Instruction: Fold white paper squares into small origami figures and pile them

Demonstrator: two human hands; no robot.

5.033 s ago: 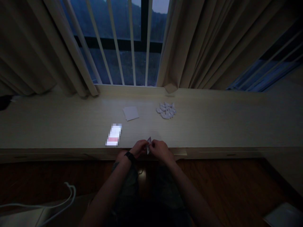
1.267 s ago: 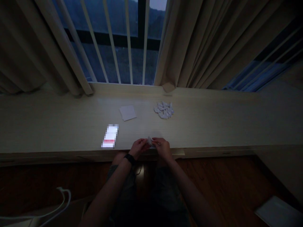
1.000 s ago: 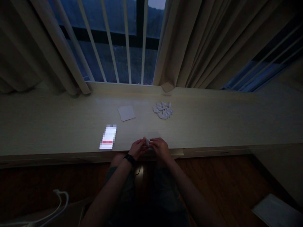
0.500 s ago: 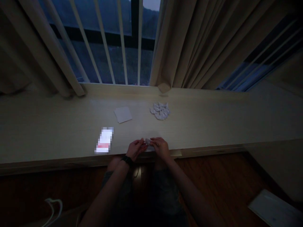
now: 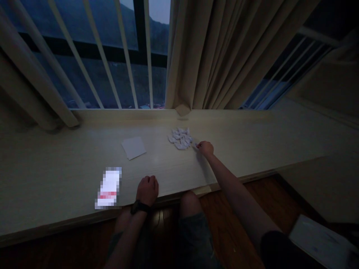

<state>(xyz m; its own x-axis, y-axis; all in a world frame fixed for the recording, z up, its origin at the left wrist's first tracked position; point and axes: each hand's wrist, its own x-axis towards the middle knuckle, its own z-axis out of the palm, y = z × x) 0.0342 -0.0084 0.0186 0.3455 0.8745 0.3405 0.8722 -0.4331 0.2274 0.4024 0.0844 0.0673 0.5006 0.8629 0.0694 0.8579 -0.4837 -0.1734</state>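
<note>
My right hand (image 5: 206, 148) reaches out over the pale ledge (image 5: 238, 145), its fingers pinched on a small folded piece of paper (image 5: 195, 144). That piece is at the right edge of a heap of folded white paper pieces (image 5: 181, 139); I cannot tell whether it touches them. My left hand (image 5: 147, 189), with a dark watch on its wrist, rests at the front of the ledge. Its fingers are curled under, and nothing shows in them. A small stack of flat square paper sheets (image 5: 134, 147) lies beyond it, to the left of the heap.
A lit phone (image 5: 109, 187), its screen blurred out, lies left of my left hand. Behind the ledge are a barred window (image 5: 112, 74) and long curtains (image 5: 202, 56). My knees are under the ledge's front edge, and a pale flat object (image 5: 319, 239) is low on the right.
My hands were together over a small piece of paper at the front edge. Now the right has carried it forward to the heap, while the left has drawn away and rests. The view has shifted.
</note>
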